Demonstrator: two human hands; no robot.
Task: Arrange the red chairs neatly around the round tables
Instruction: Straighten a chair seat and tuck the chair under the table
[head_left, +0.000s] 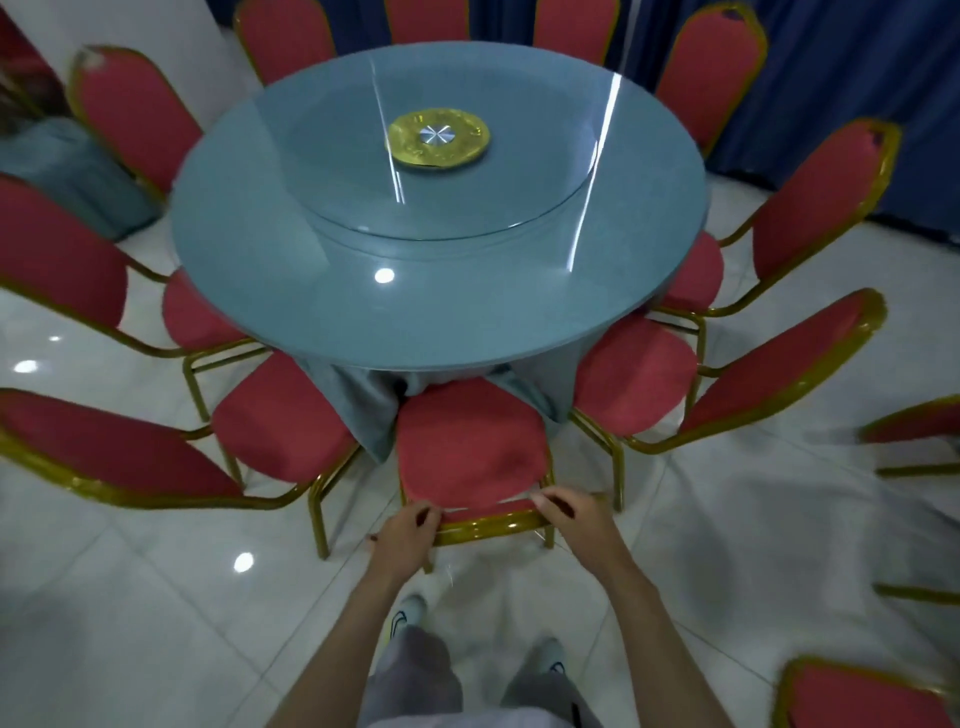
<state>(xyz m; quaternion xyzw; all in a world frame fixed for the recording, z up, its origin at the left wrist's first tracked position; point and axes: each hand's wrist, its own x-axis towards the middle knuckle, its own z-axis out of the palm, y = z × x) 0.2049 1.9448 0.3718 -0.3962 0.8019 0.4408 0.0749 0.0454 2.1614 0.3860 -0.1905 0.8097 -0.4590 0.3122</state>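
Note:
A red chair (467, 447) with a gold frame stands right in front of me, its seat pushed partly under the round table (322, 291), which has a grey-blue cloth and a glass turntable. My left hand (408, 532) grips the left end of the chair's gold top rail. My right hand (574, 514) grips the right end of the same rail. Several more red chairs ring the table, such as one at the near left (280, 421) and one at the near right (636, 374).
A gold disc (437, 137) sits at the turntable's centre. Blue curtains (841, 78) hang behind the table. More red chairs stand at the right edge (914, 423) and bottom right (862, 699). Glossy white tile floor (156, 597) surrounds me; my feet are below the chair.

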